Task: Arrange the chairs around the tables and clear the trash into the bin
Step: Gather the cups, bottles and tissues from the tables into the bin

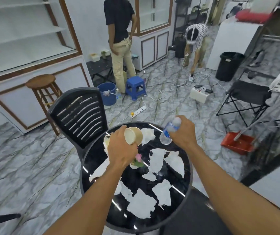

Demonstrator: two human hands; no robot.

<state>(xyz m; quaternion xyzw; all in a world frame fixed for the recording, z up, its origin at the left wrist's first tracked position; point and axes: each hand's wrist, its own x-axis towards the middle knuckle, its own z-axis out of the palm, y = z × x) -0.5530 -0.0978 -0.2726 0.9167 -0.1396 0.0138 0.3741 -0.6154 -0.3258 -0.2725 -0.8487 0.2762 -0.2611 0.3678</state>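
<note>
My left hand (121, 150) grips the paper cup (134, 135), my right hand (184, 134) the bottle (168, 133), above the table's (189, 175) far edge — the cables (153, 98) on the floor could trip me before the bin (229, 68).

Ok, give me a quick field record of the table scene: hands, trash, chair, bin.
left hand: grips a tilted paper cup above the table
right hand: grips a plastic water bottle near the table's far edge
table: round, black, glossy
trash on table: torn white paper scraps spread across the tabletop
other item: small pink flower pot, partly hidden under the left hand
chair: black, slatted, at the table's far left side
bin: black, on the floor, far right, apart from the table
</note>
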